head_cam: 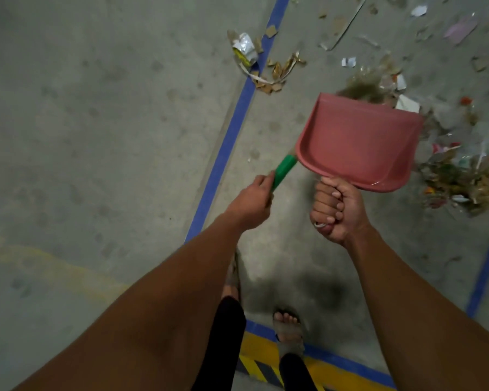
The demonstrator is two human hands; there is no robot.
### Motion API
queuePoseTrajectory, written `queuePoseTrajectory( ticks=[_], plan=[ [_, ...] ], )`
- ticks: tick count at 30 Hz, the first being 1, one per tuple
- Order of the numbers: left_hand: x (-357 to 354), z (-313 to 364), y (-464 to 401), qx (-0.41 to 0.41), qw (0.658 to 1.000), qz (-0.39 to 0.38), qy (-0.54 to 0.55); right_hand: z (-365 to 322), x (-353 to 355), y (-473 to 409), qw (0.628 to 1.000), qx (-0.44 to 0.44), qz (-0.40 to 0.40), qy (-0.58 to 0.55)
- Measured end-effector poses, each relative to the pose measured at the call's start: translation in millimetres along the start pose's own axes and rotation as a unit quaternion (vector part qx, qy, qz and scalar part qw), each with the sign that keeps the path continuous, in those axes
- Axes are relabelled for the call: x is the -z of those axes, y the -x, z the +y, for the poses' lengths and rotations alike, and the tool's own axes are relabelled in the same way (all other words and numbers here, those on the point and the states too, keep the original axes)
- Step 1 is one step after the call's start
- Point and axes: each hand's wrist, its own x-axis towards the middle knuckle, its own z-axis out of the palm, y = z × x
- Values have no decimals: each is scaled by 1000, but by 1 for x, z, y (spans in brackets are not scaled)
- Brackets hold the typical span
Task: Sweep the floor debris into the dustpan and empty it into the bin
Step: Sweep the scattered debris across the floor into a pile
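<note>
We see a dull red dustpan (356,142) and a bright green broom handle (284,172) over our grey concrete floor (96,136). Blue tape lines (226,148) cross it, beside yellow-and-black hazard stripes (256,362)

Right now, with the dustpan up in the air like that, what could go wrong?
The dustpan is held up by the right hand, above the floor, so rubbish swept now would probably slide under it. It also hides most of the broom in the left hand, so the sweep might miss. Scraps by the blue line lie apart and could get left behind.
</note>
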Motion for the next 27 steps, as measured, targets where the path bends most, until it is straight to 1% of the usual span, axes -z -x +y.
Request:
queuePoseTrajectory(
  ticks=[3, 5, 7, 10, 12, 13, 14, 16, 18, 20, 22, 24, 27],
  plan=[
    [42, -34, -2, 59, 994, 96, 4, -5, -17, -18, 1000, 2, 5, -2],
    [67, -58, -3, 117, 979, 164, 14, -6, -28, -31, 1000, 2, -4, -4],
    [88, -78, -11, 189, 960, 205, 33, -6, -38, -46, 1000, 2, -12, -4],
    [110, -98, -29, 294, 931, 208, 55, -1, -49, -65, 1000, -2, -14, -6],
    [117, -107, -45, 342, 922, 171, 62, 3, -52, -76, 1000, -9, -21, -12],
    [117, -110, -52, 353, 923, 142, 60, 5, -53, -80, 1000, -12, -24, -13],
    [115, -110, -59, 350, 929, 110, 56, 8, -53, -83, 1000, -14, -24, -12],
    [106, -101, -69, 302, 952, 40, 29, 12, -52, -86, 1000, -15, -18, -8],
    [93, -87, -78, 217, 976, -30, -15, 16, -52, -87, 1000, -17, -15, -9],
    [83, -73, -88, 128, 987, -82, -50, 17, -53, -85, 1000, -19, -7, -10],
    [79, -63, -95, 58, 991, -100, -64, 17, -54, -82, 1000, -17, 8, -4],
    [80, -59, -96, 10, 993, -95, -75, 15, -57, -79, 1000, -10, 20, 3],
    [90, -67, -85, -36, 996, -36, -68, 11, -61, -76, 1000, -4, 19, 1]
  ],
)
